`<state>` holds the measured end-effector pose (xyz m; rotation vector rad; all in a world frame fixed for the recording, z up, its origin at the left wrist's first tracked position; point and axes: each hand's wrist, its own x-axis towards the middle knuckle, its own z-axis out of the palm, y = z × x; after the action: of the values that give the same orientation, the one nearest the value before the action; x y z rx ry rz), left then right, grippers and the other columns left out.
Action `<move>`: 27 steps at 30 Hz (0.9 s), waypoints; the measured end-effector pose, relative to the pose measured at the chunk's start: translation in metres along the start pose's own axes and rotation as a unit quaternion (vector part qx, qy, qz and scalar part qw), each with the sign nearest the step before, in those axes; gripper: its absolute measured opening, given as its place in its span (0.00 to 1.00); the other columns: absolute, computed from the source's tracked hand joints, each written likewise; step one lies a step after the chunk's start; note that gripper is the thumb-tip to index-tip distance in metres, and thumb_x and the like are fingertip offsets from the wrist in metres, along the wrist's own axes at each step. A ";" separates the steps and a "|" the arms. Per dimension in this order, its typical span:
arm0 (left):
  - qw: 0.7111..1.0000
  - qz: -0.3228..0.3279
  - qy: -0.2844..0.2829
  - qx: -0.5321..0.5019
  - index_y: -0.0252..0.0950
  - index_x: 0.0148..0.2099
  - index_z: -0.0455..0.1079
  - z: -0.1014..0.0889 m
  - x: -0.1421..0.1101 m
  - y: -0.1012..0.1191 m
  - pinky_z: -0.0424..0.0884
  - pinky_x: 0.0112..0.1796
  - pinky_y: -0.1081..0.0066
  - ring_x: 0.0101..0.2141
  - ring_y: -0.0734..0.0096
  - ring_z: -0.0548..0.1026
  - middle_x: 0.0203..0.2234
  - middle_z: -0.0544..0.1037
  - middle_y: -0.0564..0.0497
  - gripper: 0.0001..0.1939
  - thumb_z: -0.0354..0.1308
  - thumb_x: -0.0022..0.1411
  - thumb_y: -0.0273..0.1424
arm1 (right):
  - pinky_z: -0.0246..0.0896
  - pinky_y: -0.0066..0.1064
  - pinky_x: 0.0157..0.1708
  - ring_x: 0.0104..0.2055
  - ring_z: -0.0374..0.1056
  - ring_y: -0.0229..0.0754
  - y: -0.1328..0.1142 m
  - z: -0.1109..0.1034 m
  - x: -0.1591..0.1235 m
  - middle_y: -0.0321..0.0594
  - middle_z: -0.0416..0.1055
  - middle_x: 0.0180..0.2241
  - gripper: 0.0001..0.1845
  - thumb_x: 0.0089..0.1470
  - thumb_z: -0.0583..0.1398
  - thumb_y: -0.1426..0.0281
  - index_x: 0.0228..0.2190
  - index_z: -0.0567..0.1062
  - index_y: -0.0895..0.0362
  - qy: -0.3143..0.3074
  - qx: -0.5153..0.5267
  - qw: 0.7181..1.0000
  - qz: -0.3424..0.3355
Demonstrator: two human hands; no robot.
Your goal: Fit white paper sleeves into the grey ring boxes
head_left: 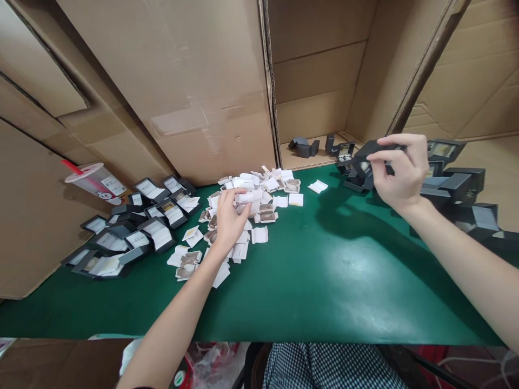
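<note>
My left hand (232,219) is closed, thumb and fingers pinching a small white folded paper insert (249,196) over a spread of similar pieces. That heap of white and grey-brown paper inserts (267,215) lies on the green tabletop (308,281). Off to the right, my right hand (399,173) grips a small black box (372,147) between thumb and fingertips, just above other boxes. Part of the box is hidden behind the fingers. Close by stands a cluster of black hinged boxes (458,186), several with their lids up.
At the left lie several opened black boxes (160,232) with white inserts inside. Behind them leans a plastic drink cup (97,182) with a red straw. Tall cardboard walls (194,81) border the back. A few black boxes (303,147) sit inside the cardboard recess.
</note>
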<state>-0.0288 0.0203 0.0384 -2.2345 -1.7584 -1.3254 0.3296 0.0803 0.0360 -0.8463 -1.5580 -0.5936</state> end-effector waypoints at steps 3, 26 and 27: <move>1.000 -0.020 0.004 -0.023 0.38 0.47 0.68 -0.002 0.001 -0.001 0.67 0.45 0.65 0.45 0.64 0.71 0.45 0.74 0.49 0.13 0.59 0.58 0.27 | 0.66 0.38 0.41 0.42 0.69 0.44 -0.035 0.008 0.000 0.43 0.72 0.35 0.04 0.56 0.59 0.70 0.29 0.72 0.54 -0.021 0.119 0.984 0.131; 0.979 0.023 -0.106 0.174 0.38 0.56 0.65 0.003 -0.011 0.009 0.63 0.54 0.49 0.59 0.46 0.59 0.58 0.62 0.39 0.19 0.54 0.64 0.33 | 0.62 0.51 0.52 0.62 0.60 0.54 -0.065 0.040 -0.056 0.46 0.68 0.57 0.16 0.61 0.49 0.70 0.44 0.75 0.54 -0.463 0.171 0.870 0.018; 0.978 0.027 -0.099 0.180 0.38 0.56 0.65 0.003 -0.011 0.009 0.62 0.55 0.47 0.60 0.44 0.57 0.60 0.59 0.39 0.19 0.54 0.64 0.33 | 0.62 0.51 0.52 0.61 0.61 0.54 -0.065 0.040 -0.056 0.46 0.69 0.57 0.16 0.61 0.49 0.70 0.44 0.75 0.54 -0.471 0.168 0.866 0.027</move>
<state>-0.0198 0.0097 0.0347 -2.2462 -1.8035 -0.7205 0.2549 0.0618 -0.0200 -0.9537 -2.4109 0.2127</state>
